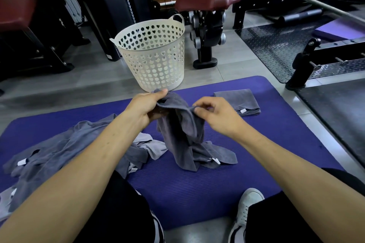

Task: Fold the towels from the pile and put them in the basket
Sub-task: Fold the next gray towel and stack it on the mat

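- The grey towel (pixel 183 130) hangs over the middle of the purple exercise mat (pixel 197 189), its lower end crumpled on the mat; lifting it probably lets the cloth drop open so its edge can be found.
- The left hand (pixel 147 107) grips the top edge with fingers curled round it; the right hand (pixel 214 114) pinches the same edge just beside it, likely working towards a corner.
- The unfolded pile (pixel 59 156) lies at the mat's left edge, within reach.
- One folded towel (pixel 240 100) sits near the far right corner, not yet in the basket.
- The white basket (pixel 154 53) stands on the floor touching the mat's far edge, an easy reach.
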Available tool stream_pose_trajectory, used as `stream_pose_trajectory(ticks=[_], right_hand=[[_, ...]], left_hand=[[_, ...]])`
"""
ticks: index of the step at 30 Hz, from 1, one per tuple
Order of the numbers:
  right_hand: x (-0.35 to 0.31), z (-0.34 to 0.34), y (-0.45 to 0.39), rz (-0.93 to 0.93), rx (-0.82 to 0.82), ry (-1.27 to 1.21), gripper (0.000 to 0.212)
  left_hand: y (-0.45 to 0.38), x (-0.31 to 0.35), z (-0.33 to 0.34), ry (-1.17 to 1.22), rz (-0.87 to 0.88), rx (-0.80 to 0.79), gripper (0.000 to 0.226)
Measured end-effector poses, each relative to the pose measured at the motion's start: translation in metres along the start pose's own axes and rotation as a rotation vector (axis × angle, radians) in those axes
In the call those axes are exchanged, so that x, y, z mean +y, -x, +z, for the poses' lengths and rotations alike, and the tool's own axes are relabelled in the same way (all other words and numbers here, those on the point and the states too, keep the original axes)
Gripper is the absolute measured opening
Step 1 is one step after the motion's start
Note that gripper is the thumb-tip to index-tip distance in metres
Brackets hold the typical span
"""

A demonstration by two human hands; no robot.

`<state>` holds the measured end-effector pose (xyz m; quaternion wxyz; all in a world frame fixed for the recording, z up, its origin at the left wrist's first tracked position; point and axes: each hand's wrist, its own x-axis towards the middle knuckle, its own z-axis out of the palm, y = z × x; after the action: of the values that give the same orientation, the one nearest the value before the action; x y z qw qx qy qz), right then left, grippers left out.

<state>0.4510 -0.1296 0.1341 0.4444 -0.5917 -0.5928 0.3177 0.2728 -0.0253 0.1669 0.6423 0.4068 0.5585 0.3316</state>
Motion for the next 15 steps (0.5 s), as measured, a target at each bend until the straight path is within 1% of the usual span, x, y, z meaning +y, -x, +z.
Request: stream_pose_trajectory(ticks=[2, 3, 4, 5, 6, 7, 8, 10, 11, 12, 15], right_hand=[[-0.008, -0.009, -0.002, -0.010, 0.034, -0.094, 0.021], [-0.011, -0.014, -0.002, -0.011, 0.034, -0.120, 0.018], [-0.013, -0.018, -0.002, -0.016, 0.029, -0.129, 0.016], [-0.015, -0.022, -0.002, -0.024, 0.017, -0.121, 0.016], [-0.016, -0.025, -0.002, -0.027, 0.000, -0.101, 0.017], [-0.017, -0.027, -0.002, -0.022, -0.021, -0.072, 0.019], [-0.018, -0.029, -0.002, -0.013, -0.042, -0.047, 0.020], [-0.019, -0.031, -0.003, 0.004, -0.065, -0.036, 0.021], [-0.019, -0.033, -0.004, 0.020, -0.068, -0.044, 0.022], [-0.020, -0.034, -0.005, 0.039, -0.062, -0.056, 0.025], [-0.019, -0.039, -0.008, 0.071, -0.018, -0.111, 0.028]], left_hand=[[0.000, -0.002, -0.002, -0.236, -0.011, 0.029, 0.016], [0.000, -0.004, -0.003, -0.375, 0.019, 0.051, 0.019], [-0.001, -0.007, -0.003, -0.502, 0.087, 0.086, 0.021], [-0.001, -0.008, -0.003, -0.604, 0.207, 0.128, 0.019], [0.001, -0.009, -0.004, -0.664, 0.372, 0.141, 0.014], [0.006, -0.007, -0.004, -0.691, 0.539, 0.085, 0.012], [0.013, -0.005, -0.002, -0.710, 0.675, -0.035, 0.017], [0.028, -0.003, 0.004, -0.798, 0.825, -0.291, 0.033], [0.034, -0.005, 0.009, -0.864, 0.886, -0.356, 0.039], [0.036, -0.008, 0.013, -0.912, 0.956, -0.370, 0.043], [0.037, -0.017, 0.021, -0.911, 1.139, -0.260, 0.041]])
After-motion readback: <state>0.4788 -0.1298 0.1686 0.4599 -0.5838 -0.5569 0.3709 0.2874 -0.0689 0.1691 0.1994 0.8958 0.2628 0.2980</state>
